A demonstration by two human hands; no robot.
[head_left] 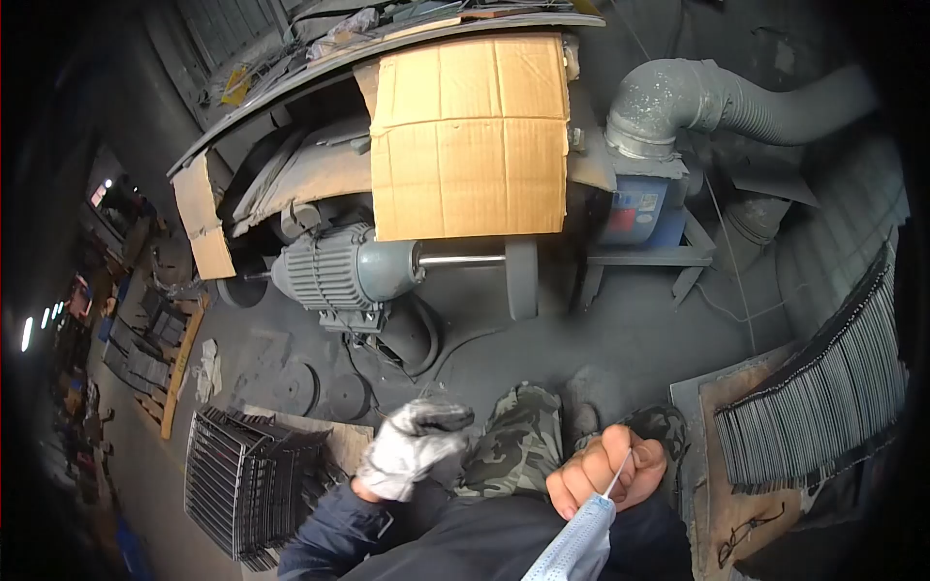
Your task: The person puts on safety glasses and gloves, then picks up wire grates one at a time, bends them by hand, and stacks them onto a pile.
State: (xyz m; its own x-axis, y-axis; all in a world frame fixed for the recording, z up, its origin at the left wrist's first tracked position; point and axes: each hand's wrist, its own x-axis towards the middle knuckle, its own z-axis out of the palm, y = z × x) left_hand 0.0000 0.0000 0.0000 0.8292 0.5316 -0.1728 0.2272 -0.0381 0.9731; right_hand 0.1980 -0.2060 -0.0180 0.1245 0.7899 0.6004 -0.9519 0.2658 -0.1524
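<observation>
My right hand (610, 470), bare, is closed around the thin ear loop of a light blue face mask (573, 544). The loop is pulled taut between the fingers, and the mask hangs toward the bottom edge of the view. My left hand (415, 447) wears a whitish work glove with grey-stained fingers. Its fingers are loosely bent and apart, with nothing visible between them, in front of my left knee. Camouflage trousers (513, 441) show between the two hands.
Ahead stands an electric motor (334, 271) whose shaft carries a wheel (521, 279), beneath hanging cardboard (470, 136). A blower (630, 213) with a duct (678, 102) is at right. Stacked slatted metal parts (237, 479) stand left, more metal strips (819, 397) right, near glasses (746, 533).
</observation>
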